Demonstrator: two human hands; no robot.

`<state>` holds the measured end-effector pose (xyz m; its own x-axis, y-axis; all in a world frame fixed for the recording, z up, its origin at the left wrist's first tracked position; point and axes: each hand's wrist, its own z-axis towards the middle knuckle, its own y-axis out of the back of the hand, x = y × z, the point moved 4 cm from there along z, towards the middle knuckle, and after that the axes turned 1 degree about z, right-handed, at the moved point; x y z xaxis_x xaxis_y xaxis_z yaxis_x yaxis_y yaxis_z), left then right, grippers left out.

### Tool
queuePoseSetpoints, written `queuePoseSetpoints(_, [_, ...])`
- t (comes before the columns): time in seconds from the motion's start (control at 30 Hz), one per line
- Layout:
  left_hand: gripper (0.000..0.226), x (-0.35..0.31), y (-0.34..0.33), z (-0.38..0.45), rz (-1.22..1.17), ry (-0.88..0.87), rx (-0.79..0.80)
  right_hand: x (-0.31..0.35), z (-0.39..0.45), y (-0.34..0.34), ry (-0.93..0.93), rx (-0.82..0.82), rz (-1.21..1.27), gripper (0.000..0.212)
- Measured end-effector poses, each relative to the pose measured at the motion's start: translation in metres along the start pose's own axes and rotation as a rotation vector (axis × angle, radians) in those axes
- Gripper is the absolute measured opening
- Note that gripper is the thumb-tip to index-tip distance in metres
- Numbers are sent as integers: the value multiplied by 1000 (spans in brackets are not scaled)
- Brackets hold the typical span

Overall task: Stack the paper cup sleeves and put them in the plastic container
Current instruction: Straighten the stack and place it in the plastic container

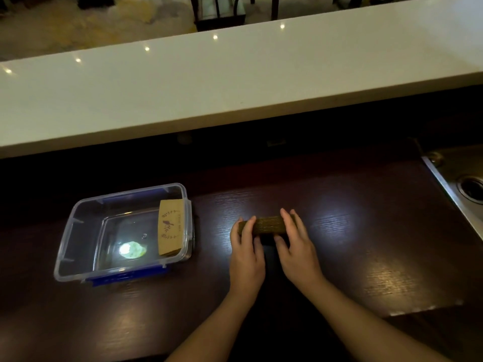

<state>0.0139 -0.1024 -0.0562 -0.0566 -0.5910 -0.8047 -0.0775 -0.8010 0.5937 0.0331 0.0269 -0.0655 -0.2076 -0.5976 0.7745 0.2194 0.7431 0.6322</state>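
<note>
A stack of brown paper cup sleeves (268,226) stands on edge on the dark wooden counter, seen from its ribbed side. My left hand (247,253) grips its left end and my right hand (298,250) grips its right end. To the left sits a clear plastic container (78,220) with blue clips. Inside it, a few printed brown sleeves (170,227) lean against its right wall.
A raised white countertop (235,82) runs across the far side. A steel sink with a drain (467,186) lies at the right edge. Bright light reflections mark the container floor and the dark counter (366,244).
</note>
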Motion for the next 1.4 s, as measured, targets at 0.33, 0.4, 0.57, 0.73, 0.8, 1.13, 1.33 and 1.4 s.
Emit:
queuePoseSetpoints(0.33, [48, 0, 1, -1, -7, 20, 20, 0, 4, 13, 53, 17, 86, 60])
queuePoseSetpoints(0.4, [51, -2, 9, 4, -69, 40, 19, 5, 12, 24, 34, 42, 187, 69])
queuePoseSetpoints(0.57, [70, -13, 32, 6, -691, 382, 211, 21, 38, 54, -219, 190, 848, 80])
queuePoseSetpoints(0.73, [43, -22, 59, -5, -763, 560, 423, 68, 52, 51, -227, 485, 813, 79])
queuePoseSetpoints(0.8, [45, -18, 74, -3, -745, 548, 499, 88, 52, 47, -201, 579, 758, 79])
queuePoseSetpoints(1.13, [24, 4, 161, 19, -634, 389, 324, 176, 56, -8, -86, 775, 638, 77])
queuePoseSetpoints(1.33, [17, 39, 249, 40, -528, 410, 85, 179, 62, -45, -247, 635, 792, 64])
queuePoseSetpoints(1.4, [15, 65, 273, 52, -467, 476, 5, 164, 62, -55, -314, 546, 681, 62])
